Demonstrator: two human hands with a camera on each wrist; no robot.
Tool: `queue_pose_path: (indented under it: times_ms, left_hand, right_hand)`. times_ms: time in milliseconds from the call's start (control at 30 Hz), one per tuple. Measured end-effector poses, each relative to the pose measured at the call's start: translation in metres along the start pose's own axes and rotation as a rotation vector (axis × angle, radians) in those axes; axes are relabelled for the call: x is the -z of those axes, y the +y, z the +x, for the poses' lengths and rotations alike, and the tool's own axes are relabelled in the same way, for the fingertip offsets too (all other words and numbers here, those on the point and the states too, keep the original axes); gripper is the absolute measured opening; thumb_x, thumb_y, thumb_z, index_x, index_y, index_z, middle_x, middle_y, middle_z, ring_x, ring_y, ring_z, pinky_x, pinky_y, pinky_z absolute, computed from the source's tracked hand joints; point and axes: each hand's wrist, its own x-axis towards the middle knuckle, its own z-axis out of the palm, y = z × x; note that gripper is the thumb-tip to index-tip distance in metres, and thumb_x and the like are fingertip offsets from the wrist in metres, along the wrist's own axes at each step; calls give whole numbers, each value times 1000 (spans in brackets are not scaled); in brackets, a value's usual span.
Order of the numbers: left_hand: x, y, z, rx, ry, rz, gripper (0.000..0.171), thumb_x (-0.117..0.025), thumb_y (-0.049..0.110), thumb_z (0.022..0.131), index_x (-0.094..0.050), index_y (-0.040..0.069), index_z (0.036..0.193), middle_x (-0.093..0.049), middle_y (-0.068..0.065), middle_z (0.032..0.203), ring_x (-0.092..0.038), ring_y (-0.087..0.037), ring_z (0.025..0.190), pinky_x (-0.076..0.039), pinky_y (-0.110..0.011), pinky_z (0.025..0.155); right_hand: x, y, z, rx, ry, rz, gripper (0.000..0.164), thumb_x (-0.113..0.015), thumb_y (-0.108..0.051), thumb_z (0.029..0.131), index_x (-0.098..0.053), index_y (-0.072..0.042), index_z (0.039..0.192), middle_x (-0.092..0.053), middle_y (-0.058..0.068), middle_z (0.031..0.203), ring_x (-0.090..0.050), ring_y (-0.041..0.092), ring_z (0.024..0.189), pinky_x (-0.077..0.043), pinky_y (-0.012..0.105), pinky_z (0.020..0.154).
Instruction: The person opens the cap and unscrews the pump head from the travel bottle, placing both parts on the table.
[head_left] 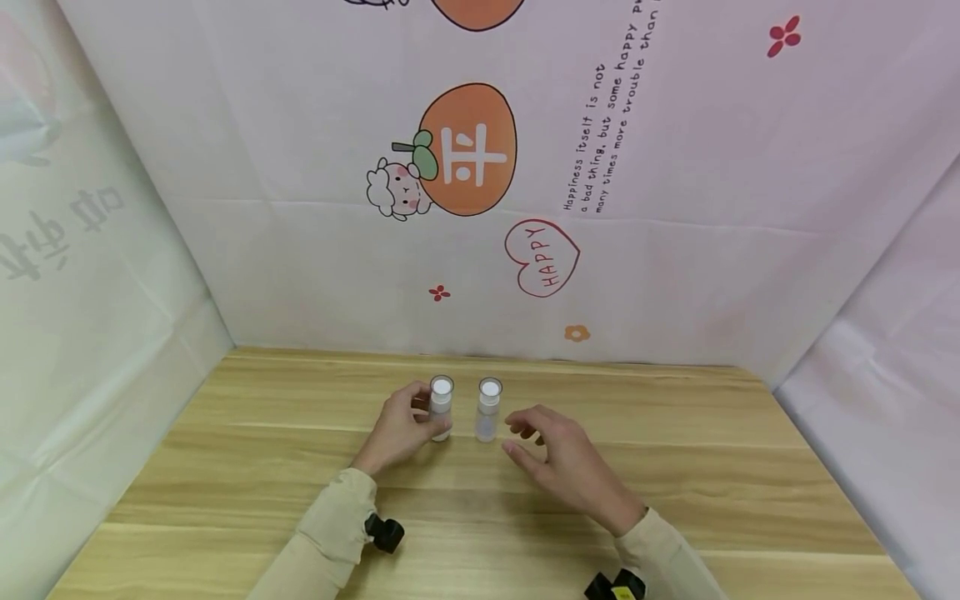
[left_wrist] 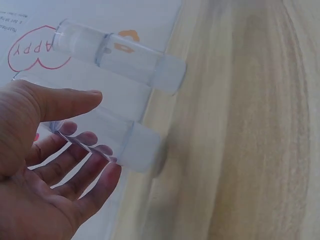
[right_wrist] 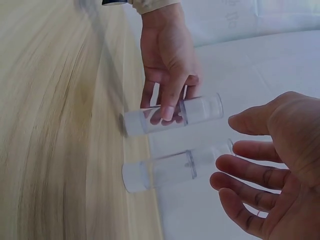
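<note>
Two slim clear bottles with white bottoms and clear caps stand upright side by side on the wooden table (head_left: pixel 465 517). My left hand (head_left: pixel 396 432) holds the left bottle (head_left: pixel 442 398), with the thumb on its near side and the fingers behind it. Through the clear wall those fingertips show in the right wrist view. Just right of the other bottle (head_left: pixel 487 417), my right hand (head_left: pixel 566 458) hovers with its fingers loosely bent and apart from it. Nothing is in that hand. In the left wrist view, the right bottle (left_wrist: pixel 130 60) stands beyond the held bottle (left_wrist: pixel 137 147).
A white printed cloth (head_left: pixel 322 275) hangs behind the table's back edge, with more cloth (head_left: pixel 97 333) along the left side and another stretch (head_left: pixel 885 383) on the right. Black devices (head_left: pixel 385 533) are strapped at both wrists over the sleeves.
</note>
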Motion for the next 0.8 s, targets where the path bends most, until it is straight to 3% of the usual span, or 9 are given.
queue_pose_path:
  times_ms: [233, 600, 800]
  left_hand:
    - [6, 20, -6, -70, 45, 52, 42, -83, 4, 81, -65, 2, 119, -66, -8, 111, -62, -26, 106, -53, -46, 94]
    - [8, 50, -13, -332, 64, 181, 38, -87, 1, 76, -68, 8, 109, -64, -1, 104, -61, -19, 96, -55, -40, 85]
    - [7, 65, -20, -402, 71, 258, 37, -87, 2, 75, -69, 9, 106, -63, 1, 103, -60, -19, 96, -53, -41, 84]
  right_hand:
    - [1, -3, 1, 21, 19, 27, 37, -78, -17, 92, -64, -10, 125, -67, 0, 109, -66, 18, 93, -56, 32, 75]
    - [3, -11, 5, 35, 79, 104, 62, -83, -16, 86, -52, -8, 139, -62, 6, 119, -66, 21, 93, -57, 33, 75]
    - [4, -16, 8, 25, 100, 141, 75, -86, -13, 84, -45, -9, 146, -60, 7, 122, -65, 22, 94, -57, 33, 76]
